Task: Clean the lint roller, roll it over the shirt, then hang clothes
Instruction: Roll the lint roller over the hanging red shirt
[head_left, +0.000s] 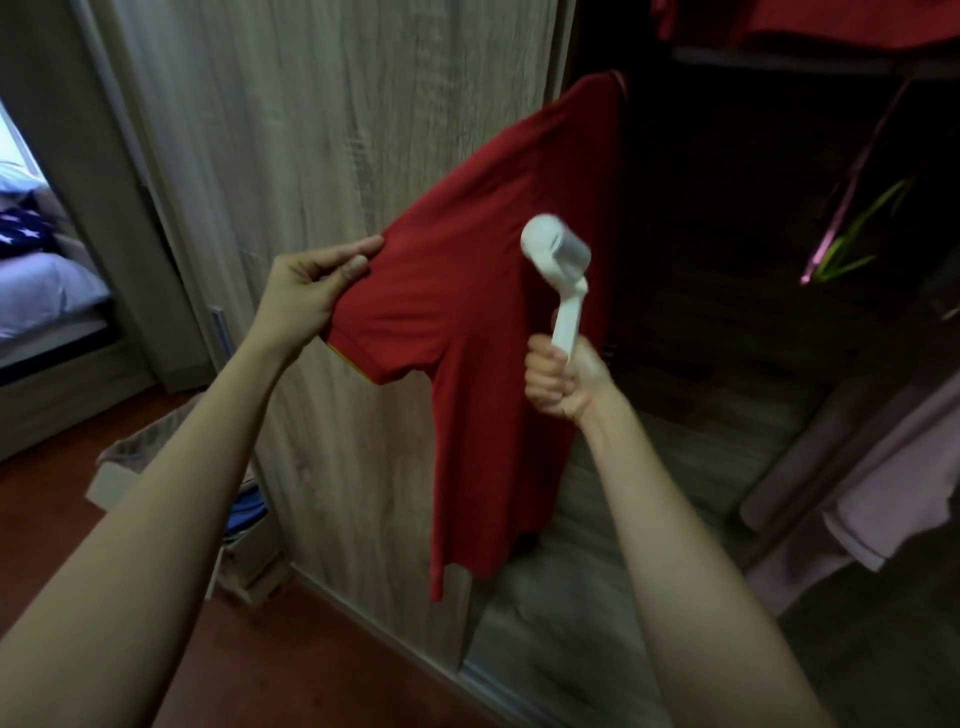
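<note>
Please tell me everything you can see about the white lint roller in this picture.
The lint roller is white and looks like plastic: a rounded housing over a pale cylinder at the top, then a slim handle below. It stands nearly upright, head up, slightly motion-blurred. The right hand grips the handle's lower end. The head lies in front of the hanging red shirt; whether it touches the cloth cannot be told.

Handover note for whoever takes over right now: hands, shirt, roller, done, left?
Left hand pinches the sleeve of the red shirt, holding it out.
Right hand grips the lint roller by its handle, head at the shirt's front; contact unclear.
Shirt hangs by the wardrobe door; hanger hidden.
Done: rolling apparently begun; roller cleaning can't be judged.
Left: finish rolling, hang clothes.
</note>
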